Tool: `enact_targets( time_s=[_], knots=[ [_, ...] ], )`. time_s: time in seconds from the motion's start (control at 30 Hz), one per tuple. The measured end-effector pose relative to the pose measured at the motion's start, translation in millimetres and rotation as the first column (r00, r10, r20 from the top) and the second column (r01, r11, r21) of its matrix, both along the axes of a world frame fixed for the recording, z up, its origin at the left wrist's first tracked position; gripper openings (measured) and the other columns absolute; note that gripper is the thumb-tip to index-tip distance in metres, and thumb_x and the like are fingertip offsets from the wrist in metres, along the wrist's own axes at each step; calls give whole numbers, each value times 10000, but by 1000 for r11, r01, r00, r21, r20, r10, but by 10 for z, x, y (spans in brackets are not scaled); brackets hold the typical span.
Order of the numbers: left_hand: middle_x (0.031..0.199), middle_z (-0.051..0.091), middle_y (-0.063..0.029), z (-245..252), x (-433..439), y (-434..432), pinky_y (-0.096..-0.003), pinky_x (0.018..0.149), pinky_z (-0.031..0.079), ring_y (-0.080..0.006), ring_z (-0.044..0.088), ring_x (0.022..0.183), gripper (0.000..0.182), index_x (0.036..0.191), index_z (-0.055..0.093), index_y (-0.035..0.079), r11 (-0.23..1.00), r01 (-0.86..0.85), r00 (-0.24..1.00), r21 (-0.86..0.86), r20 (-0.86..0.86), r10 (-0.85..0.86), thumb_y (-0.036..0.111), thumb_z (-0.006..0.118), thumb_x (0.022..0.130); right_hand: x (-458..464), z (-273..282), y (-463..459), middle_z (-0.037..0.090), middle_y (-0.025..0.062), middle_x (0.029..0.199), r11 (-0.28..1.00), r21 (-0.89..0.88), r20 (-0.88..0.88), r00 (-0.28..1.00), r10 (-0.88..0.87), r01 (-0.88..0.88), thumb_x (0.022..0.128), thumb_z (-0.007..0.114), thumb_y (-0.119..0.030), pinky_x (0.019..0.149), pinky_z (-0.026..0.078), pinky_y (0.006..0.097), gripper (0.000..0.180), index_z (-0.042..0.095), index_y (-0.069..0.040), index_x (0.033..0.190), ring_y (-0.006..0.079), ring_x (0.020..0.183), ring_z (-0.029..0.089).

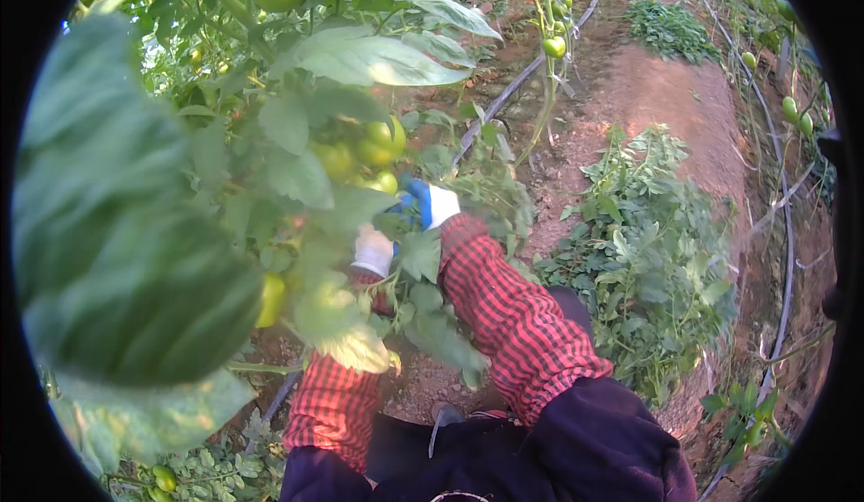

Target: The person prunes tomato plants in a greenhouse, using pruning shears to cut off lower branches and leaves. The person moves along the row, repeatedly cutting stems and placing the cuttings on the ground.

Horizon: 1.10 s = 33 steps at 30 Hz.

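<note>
Both my hands reach in among the leaves of a tomato plant, just below a cluster of green tomatoes [379, 143]. My right hand [426, 204], in a blue and white glove, has its fingers bent among the stems; whether it holds one is hidden. Lower and to the left, my left hand [373, 249], in a pale-cuffed glove, is partly covered by leaves, and its fingers are hidden. Red and black checked sleeves cover both forearms. A yellowish-green tomato [271, 299] hangs left of my left hand.
A large blurred leaf [128, 218] fills the left side, close to the camera. Cut leafy shoots [648, 266] lie heaped on the soil path [675, 104] at right. Grey irrigation hoses [513, 87] run along the rows. More green tomatoes [553, 47] hang from a bare stem ahead.
</note>
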<state>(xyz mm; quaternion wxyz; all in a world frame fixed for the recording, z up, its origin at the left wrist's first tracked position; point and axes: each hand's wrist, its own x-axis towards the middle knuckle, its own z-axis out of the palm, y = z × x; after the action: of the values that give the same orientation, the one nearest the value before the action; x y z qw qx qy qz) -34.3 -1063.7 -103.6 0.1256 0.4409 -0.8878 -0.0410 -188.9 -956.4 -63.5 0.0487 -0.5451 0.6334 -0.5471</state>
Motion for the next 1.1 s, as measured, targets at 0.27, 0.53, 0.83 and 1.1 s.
enact_targets(
  time_s=[0.27, 0.53, 0.83, 1.1],
  knots=[
    [994, 641, -35, 390, 12, 326, -275, 714, 488, -131, 593, 934, 198, 1021, 611, 74, 871, 299, 749, 390, -661, 39, 178, 458, 949, -1029, -784, 979, 630, 86, 749, 968, 164, 875, 482, -54, -189, 861, 541, -361, 604, 511, 379, 279, 584, -86, 877, 230, 658, 613],
    [987, 639, -35, 470, -75, 323, -277, 758, 468, -131, 599, 928, 183, 1007, 603, 37, 920, 304, 752, 247, -655, -73, 93, 442, 940, -3363, 221, 2424, 621, 108, 854, 834, 541, 495, 763, -415, 103, 885, 488, -413, 681, 501, 332, 395, 618, -44, 933, 204, 767, 609],
    [1171, 569, -79, 301, -228, 344, -302, 958, 411, -176, 554, 1067, 371, 1238, 477, 11, 695, 587, 273, 416, -909, 314, -59, 493, 874, -2147, 1445, 1941, 648, 174, 1024, 594, 676, -352, 899, -260, 436, 826, 583, -409, 845, 480, 365, 451, 631, -35, 1076, 288, 954, 623],
    [1316, 460, -116, 830, -276, 940, -345, 1027, 360, -238, 443, 1204, 415, 1299, 419, 18, 670, 663, -170, 334, -805, 569, 27, 519, 896, -901, 789, 566, 557, 133, 1222, 973, 148, -229, 952, 206, -175, 720, 739, -263, 731, 517, 304, 674, 448, -54, 1291, 178, 958, 597]
  ],
)
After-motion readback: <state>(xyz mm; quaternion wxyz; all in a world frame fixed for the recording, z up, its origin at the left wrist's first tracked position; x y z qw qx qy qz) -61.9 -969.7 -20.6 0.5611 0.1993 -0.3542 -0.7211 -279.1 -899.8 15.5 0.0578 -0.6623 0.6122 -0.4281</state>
